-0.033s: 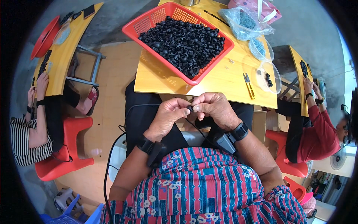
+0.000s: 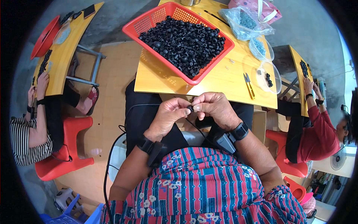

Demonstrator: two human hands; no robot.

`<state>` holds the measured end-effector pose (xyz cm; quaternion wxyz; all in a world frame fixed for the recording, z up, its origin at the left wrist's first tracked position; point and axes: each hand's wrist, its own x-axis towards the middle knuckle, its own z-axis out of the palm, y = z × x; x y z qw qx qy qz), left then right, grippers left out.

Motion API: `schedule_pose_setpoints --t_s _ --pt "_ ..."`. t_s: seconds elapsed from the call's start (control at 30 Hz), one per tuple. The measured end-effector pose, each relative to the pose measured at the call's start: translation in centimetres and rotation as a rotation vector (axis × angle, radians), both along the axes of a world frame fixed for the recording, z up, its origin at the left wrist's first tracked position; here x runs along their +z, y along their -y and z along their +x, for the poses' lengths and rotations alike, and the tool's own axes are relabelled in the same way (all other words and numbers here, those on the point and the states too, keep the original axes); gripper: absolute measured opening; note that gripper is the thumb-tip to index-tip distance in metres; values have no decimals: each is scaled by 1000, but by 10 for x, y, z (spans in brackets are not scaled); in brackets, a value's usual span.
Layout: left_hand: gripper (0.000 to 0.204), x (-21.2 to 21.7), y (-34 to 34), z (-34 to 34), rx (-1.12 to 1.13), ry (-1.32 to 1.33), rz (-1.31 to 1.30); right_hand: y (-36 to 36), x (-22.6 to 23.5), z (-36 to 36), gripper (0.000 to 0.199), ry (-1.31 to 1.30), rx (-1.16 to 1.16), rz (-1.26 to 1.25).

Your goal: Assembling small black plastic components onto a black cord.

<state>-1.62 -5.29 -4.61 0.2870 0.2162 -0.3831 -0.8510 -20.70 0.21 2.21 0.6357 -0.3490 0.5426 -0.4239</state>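
Note:
My left hand and my right hand meet just off the near edge of the table, over my lap. Between their fingertips is a small black rubber-like part, pinched from both sides and mostly covered. Beyond them a red plastic basket, heaped with small black parts, sits tilted across the yellow table. A pair of thread snips with yellow handles lies to the right of the basket.
A clear round tub holds several black parts; another bowl and a plastic bag contain bluish bits. A black cable runs past my left arm. Two people work at side tables, seated on red stools.

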Motion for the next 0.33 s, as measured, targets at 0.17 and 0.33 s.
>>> schedule_pose_setpoints --t_s 0.17,0.33 --pt "19 1 0 -1 15 4 -38 1 -4 1 11 118 14 40" --pt "18 -3 0 0 -15 -26 -26 3 -13 3 12 100 27 37"
